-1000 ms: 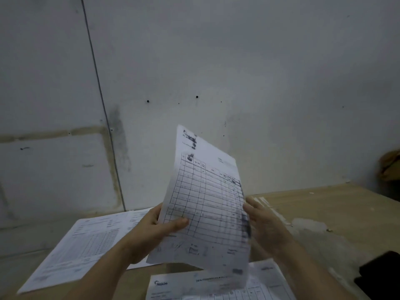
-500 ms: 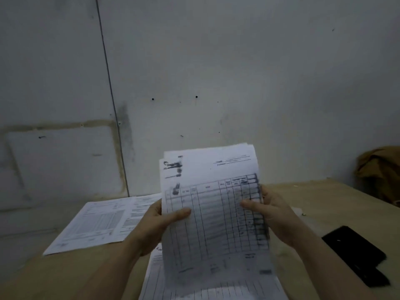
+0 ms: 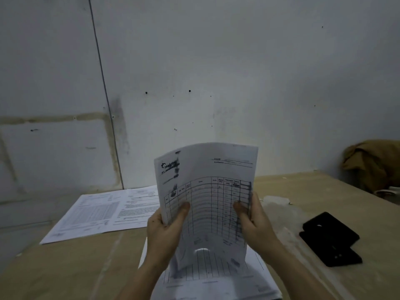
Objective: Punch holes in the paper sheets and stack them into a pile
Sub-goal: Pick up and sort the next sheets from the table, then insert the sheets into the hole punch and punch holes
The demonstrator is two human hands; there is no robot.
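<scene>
I hold a small bundle of printed sheets (image 3: 207, 191) upright in front of me, its printed table facing me and its lower edge standing on the pile of sheets (image 3: 218, 280) that lies flat on the table. My left hand (image 3: 166, 228) grips the bundle's left edge, thumb on the front. My right hand (image 3: 251, 221) grips the right edge the same way. The bundle bows slightly between the hands. No hole punch can be made out for certain.
Two more printed sheets (image 3: 104, 213) lie side by side at the far left of the wooden table (image 3: 75, 267). Two black flat objects (image 3: 331, 241) lie at the right. A brown cloth (image 3: 372, 165) is heaped at the far right against the wall.
The bundle has turned from a tilted pose to upright and squared, and has come down until its lower edge meets the pile. Both hands stayed on its side edges.
</scene>
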